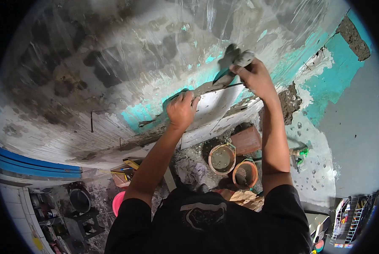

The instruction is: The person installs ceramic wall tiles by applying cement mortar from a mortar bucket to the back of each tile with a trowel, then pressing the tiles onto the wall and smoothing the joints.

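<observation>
Tiling a rough wall: my left hand [181, 111] lies flat, fingers spread, pressing the white tile [214, 106] against the grey mortar on the wall [113, 55]. My right hand [255, 76] is closed around a trowel [229, 63], its blade at the tile's upper edge. Done well, I judge, this needs steady, even pressure while the blade packs the joint, keeping the tile level. Two buckets [222, 158] sit below.

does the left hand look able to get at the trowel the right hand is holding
Probably yes. The left hand presses on the white tile just below and beside the trowel gripped in the right hand; nothing lies between them, though it would have to let go of the tile.
</observation>
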The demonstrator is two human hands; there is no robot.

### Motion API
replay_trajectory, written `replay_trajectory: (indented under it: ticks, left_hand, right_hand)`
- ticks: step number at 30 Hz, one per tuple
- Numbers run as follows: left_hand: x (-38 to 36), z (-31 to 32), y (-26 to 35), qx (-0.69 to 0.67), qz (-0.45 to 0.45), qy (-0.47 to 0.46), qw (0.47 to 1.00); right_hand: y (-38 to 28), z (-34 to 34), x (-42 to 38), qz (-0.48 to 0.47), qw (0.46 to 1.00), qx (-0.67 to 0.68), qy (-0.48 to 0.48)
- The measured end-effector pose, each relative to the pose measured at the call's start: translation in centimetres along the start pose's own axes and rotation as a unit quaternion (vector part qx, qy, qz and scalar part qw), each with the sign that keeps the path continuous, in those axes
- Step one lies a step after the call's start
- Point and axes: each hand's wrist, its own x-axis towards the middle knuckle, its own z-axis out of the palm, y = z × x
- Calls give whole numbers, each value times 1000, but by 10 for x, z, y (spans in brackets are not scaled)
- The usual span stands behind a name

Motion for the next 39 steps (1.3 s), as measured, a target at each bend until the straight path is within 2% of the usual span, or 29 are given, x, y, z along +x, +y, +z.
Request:
replay_trajectory:
  ticks: [2, 3, 6, 11, 15, 16, 18, 19, 22, 25, 29, 31, 32, 33, 36, 39]
  left_hand:
    - [-2, -3, 2, -5, -9, 19, 1000]
    - [0, -4, 3, 0, -4, 27, 1000]
    - [10, -9, 6, 16, -6, 52, 999]
    - [7, -11, -1, 14, 9, 69, 997]
    - [8, -21, -2, 41, 5, 31, 999]
    - [8, -23, 1, 48, 2, 16, 999]
    - [13, -25, 6, 63, -5, -5, 998]
    - [13, -22, 5, 59, -14, -12, 998]
    - [11, -22, 5, 37, -36, -20, 998]
    - [12, -28, 10, 61, -67, -35, 995]
    - [7, -27, 4, 58, -104, -34, 992]
    - [6, -26, 5, 24, -116, -30, 993]
    - [6, -26, 5, 28, -104, -24, 994]
    - [6, -26, 4, 33, -94, -17, 995]
    - [6, -27, 1, 23, -100, -12, 995]
    - [6, -35, 8, 24, -84, -30, 996]
  right_hand:
    - [14, -6, 5, -39, 999, 33, 16]
    - [19, -7, 7, -5, 1000, 3, -7]
    - [17, -13, 2, -37, 999, -10, 2]
    - [15, -20, -4, 6, 999, -51, 5]
    - [8, -9, -15, -42, 991, 126, 16]
    - [17, 5, -11, -87, 990, 107, 11]
    - [14, 18, -12, -42, 999, 14, -23]
    - [8, 17, -14, -64, 997, -25, -19]
    - [-8, 11, -20, -38, 998, 46, -20]
    - [2, 25, -8, -39, 998, 28, -37]
    - [-15, 24, -13, -62, 997, 49, -1]
    - [-13, 35, -9, -30, 997, 33, -59]
    - [-13, 37, -7, -19, 996, 23, -84]
    - [-9, 40, -5, -74, 996, -8, -44]
    - [-18, 36, -6, -60, 996, 46, -40]
    - [-3, 44, -3, -34, 995, 58, -77]
